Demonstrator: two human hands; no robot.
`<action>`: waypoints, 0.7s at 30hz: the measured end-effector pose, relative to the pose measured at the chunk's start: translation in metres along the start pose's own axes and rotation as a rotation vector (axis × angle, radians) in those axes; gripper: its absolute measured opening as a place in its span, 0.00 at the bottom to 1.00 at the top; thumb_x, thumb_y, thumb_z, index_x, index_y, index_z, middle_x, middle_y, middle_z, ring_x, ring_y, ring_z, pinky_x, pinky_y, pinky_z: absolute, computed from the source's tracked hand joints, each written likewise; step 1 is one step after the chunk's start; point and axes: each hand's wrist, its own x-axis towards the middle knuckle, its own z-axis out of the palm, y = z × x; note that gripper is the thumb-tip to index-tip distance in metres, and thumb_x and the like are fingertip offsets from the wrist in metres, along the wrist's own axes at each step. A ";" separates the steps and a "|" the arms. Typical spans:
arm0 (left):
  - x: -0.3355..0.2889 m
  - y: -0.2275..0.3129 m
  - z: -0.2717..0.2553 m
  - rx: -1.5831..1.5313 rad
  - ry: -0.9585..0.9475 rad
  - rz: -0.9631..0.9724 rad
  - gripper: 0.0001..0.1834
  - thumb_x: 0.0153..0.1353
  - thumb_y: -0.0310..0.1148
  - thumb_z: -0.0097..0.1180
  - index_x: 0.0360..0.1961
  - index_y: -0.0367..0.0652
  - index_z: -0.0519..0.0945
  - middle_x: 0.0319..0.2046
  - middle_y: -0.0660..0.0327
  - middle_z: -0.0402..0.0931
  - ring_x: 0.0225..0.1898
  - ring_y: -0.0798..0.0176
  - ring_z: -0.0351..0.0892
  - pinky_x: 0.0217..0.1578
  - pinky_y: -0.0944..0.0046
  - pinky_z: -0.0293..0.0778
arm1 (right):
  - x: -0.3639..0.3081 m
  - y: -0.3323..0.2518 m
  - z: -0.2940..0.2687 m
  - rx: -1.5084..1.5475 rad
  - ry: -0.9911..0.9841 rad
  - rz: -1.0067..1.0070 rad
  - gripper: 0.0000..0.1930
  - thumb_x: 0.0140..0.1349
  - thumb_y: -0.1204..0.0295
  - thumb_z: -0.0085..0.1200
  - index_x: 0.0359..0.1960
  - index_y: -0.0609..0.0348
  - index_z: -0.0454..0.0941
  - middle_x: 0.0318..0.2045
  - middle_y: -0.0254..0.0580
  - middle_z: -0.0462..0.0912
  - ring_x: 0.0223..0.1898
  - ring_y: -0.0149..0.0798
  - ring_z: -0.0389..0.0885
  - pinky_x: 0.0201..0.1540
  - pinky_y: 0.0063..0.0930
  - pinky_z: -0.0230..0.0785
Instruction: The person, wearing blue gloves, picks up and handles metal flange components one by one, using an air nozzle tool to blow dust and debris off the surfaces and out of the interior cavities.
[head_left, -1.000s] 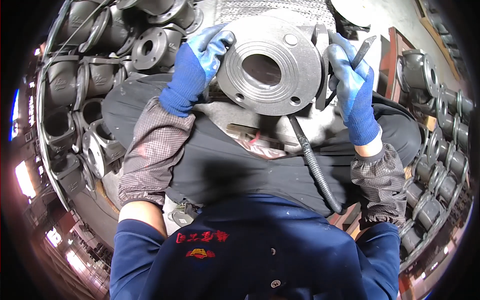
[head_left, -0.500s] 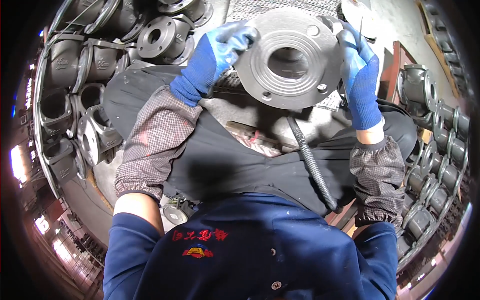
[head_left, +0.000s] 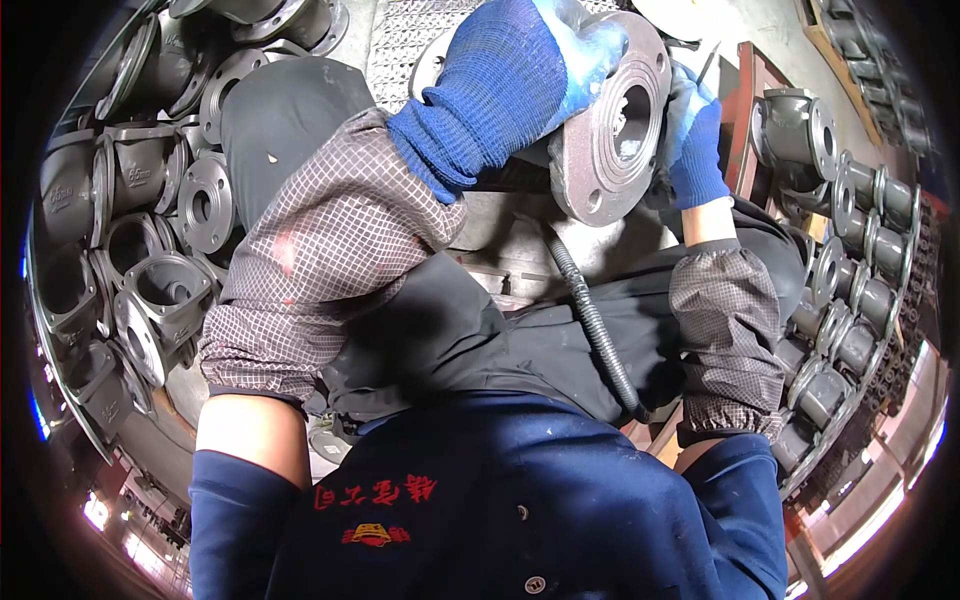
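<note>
A grey flanged metal casting [head_left: 590,150] stands tilted over the gap between my knees, its round face turned to the right. That face has concentric rings, bolt holes and a wide central bore. My left hand [head_left: 580,55], in a blue coated glove, reaches across and grips the casting's upper part, fingers curled over it. Close to the flange's right edge is my right hand [head_left: 690,130], gloved alike and closed around a thin dark pointed tool [head_left: 709,62]. Part of its fingers is hidden, and whether it touches the flange I cannot tell. My left forearm covers much of the casting's body.
Similar flanged castings [head_left: 150,170] are stacked at the left; more [head_left: 860,300] stand in rows at the right. A ribbed hose [head_left: 595,310] runs between my legs. A reddish metal frame [head_left: 745,130] rises beyond my right hand. A patterned metal surface [head_left: 410,35] lies at the far side.
The casting has turned from facing me to facing rightward. My left hand has moved from its left edge over the top and to the right. My right hand has shifted slightly down and left.
</note>
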 end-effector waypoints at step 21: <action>-0.003 0.003 0.008 -0.111 0.094 -0.045 0.20 0.56 0.43 0.56 0.32 0.33 0.79 0.20 0.67 0.73 0.21 0.76 0.69 0.24 0.74 0.65 | -0.188 -0.087 -0.042 0.038 -0.071 0.367 0.17 0.62 0.78 0.45 0.53 0.68 0.69 0.37 0.46 0.81 0.22 0.22 0.71 0.27 0.14 0.66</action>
